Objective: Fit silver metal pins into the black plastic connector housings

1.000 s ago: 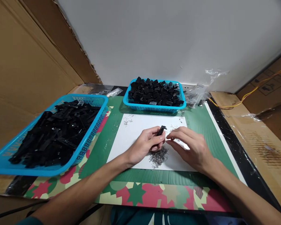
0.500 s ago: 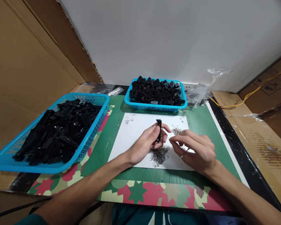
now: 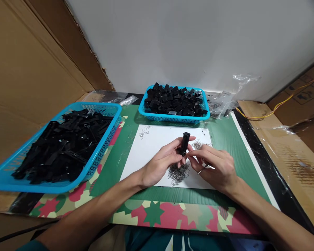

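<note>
My left hand grips a narrow black plastic part and holds it upright above the white sheet. The fingertips of my right hand are pinched together against the lower end of that part; anything tiny between them is too small to make out. A thin silver metal rod sticks out below the curled right fingers, its other end hidden by the hand. Under my hands lies a pile of small wiry metal pieces. A second pile of these lies behind my right fingers.
At the left stands a blue basket of long black plastic parts. Another blue basket at the back holds small black pieces. A few wiry bits lie on the white sheet's far left corner. Plastic bags lie by the wall.
The black part has turned in my left hand and shifted slightly right. My right fingertips have moved left, from apart to touching its lower end.
</note>
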`<act>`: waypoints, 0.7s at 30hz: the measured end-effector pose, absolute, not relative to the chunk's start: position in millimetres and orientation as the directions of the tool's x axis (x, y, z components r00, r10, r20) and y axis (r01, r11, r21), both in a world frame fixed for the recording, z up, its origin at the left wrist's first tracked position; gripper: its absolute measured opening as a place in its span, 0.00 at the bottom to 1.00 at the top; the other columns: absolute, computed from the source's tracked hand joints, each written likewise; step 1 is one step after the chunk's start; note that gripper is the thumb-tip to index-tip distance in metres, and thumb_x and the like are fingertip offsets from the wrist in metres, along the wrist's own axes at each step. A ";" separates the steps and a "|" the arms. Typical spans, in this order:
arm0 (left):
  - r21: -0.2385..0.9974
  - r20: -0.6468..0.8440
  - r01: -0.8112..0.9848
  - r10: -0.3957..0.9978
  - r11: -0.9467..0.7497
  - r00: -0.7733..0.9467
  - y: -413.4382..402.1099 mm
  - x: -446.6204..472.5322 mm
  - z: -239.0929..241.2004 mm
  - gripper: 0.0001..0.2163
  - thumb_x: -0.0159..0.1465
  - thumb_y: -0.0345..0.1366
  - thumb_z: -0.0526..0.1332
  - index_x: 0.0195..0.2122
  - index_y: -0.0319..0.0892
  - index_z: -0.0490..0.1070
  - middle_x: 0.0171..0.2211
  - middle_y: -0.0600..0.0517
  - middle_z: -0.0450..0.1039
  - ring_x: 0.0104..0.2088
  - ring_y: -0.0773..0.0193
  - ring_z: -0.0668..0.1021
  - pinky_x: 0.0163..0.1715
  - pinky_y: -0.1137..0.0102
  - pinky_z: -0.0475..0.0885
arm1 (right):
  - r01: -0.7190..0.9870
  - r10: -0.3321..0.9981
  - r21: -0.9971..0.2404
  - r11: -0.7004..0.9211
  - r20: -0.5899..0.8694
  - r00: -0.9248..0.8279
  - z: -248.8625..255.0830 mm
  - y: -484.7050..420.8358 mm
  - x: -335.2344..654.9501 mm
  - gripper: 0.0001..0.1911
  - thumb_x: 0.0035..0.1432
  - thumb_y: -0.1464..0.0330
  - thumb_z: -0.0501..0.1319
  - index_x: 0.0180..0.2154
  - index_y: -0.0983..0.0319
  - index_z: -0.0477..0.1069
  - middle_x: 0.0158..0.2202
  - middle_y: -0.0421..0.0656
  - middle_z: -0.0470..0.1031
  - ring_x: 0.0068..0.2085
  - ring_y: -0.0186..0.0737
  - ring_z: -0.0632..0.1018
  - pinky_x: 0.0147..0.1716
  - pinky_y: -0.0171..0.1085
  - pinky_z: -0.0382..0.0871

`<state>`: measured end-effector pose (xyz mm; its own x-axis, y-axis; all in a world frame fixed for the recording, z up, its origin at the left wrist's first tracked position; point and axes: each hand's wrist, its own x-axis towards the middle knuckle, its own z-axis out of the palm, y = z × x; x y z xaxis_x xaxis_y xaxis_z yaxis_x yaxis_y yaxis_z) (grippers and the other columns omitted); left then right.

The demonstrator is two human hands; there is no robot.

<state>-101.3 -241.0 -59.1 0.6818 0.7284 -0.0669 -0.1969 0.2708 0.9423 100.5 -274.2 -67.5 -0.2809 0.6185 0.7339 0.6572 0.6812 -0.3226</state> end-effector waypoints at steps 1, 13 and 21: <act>0.953 -0.049 -0.188 0.733 0.237 0.678 -241.8 -100.6 -58.0 0.24 0.71 0.32 0.59 0.68 0.46 0.67 0.52 0.46 0.70 0.38 0.65 0.70 0.43 0.69 0.68 | 0.658 0.617 -0.319 0.682 0.735 -0.283 -67.8 -273.9 100.7 0.06 0.66 0.77 0.65 0.36 0.63 0.79 0.22 0.33 0.67 0.21 0.27 0.66 0.20 0.34 0.55; 0.986 0.025 -0.136 0.725 0.095 0.688 -244.9 -99.7 -55.5 0.22 0.74 0.36 0.58 0.69 0.46 0.66 0.57 0.44 0.72 0.42 0.63 0.72 0.43 0.69 0.70 | 0.629 0.599 -0.308 0.714 0.734 -0.320 -70.8 -274.6 104.5 0.05 0.67 0.77 0.64 0.38 0.64 0.78 0.26 0.36 0.75 0.23 0.26 0.71 0.22 0.31 0.59; 0.999 -0.008 -0.031 0.723 0.040 0.691 -245.3 -103.6 -59.7 0.24 0.76 0.39 0.55 0.72 0.46 0.62 0.60 0.44 0.71 0.42 0.62 0.72 0.46 0.67 0.70 | 0.501 0.711 -0.523 0.689 0.623 -0.327 -73.0 -271.1 108.8 0.06 0.67 0.76 0.65 0.39 0.62 0.80 0.29 0.39 0.77 0.27 0.29 0.74 0.25 0.31 0.65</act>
<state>-103.6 -245.3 -59.7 0.6907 0.7231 -0.0075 -0.0309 0.0399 0.9987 108.8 -271.1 -73.0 -0.3269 0.7107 0.6229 0.5014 0.6891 -0.5232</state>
